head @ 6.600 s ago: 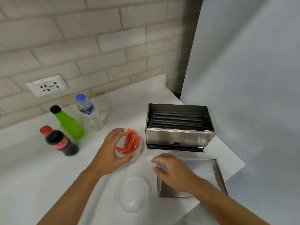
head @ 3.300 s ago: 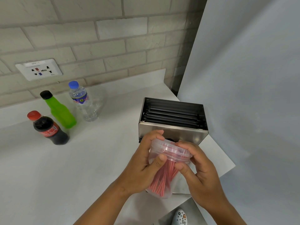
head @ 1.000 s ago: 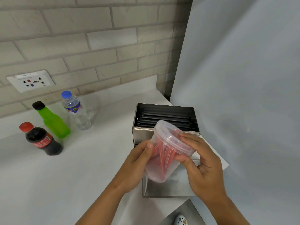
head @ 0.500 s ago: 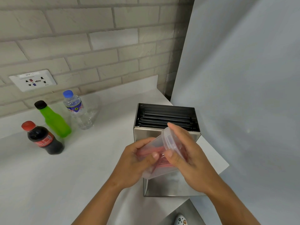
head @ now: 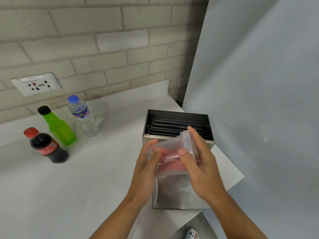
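Three bottles are standing together: one cola bottle point(head: 46, 146), one green drink bottle point(head: 57, 125), one water bottle point(head: 81, 116). Two hands, left hand point(head: 146, 169) and right hand point(head: 200, 166), are gripping one clear lidded tub point(head: 170, 149). Red straws point(head: 170, 161) are lying inside it, too many to count. One steel straw box point(head: 210, 144) is sitting open, black straws point(head: 172, 123) uncountable. One steel tray point(head: 174, 192), one wall socket point(head: 36, 84), one shoe point(head: 192, 234) are showing.

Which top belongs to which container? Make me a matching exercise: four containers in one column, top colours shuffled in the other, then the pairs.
Containers
1. cola bottle
2. green bottle
3. water bottle
4. plastic tub

Tops
A. blue
B. clear
C. red
D. black

Pairs: 1-C, 2-D, 3-A, 4-B
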A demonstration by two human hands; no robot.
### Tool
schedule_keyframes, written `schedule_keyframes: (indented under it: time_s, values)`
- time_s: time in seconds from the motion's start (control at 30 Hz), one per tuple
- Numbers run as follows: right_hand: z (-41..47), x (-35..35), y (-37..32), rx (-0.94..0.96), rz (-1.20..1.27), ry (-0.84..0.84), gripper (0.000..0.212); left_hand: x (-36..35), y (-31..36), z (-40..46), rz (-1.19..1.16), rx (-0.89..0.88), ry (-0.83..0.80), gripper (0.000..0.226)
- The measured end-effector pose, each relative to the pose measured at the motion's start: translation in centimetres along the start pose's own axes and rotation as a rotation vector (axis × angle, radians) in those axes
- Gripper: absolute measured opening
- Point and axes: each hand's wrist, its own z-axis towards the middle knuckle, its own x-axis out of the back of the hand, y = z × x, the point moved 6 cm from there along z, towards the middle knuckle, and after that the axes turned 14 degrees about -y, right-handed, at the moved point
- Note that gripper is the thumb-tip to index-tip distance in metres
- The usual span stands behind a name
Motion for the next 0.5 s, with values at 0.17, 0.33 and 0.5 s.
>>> schedule_keyframes:
  time_s: [0.17,0.33,0.5]
  values:
    - [-0.5,-0.2,-0.5,0.049,-0.064,-0.004,0.065,-0.1,0.4,0.2,0.099,0.011,0.037,0.038]
    - [-0.7,0.2,-0.8,0.266,-0.220,-0.034,0.076,0.2,1.4,0.9,0.103,0.177,-0.078,0.046]
    - [-0.5,0.8,-0.2,0.319,-0.224,-0.015,0.078,-0.3,2.0,1.7,-0.075,0.314,-0.197,0.067]
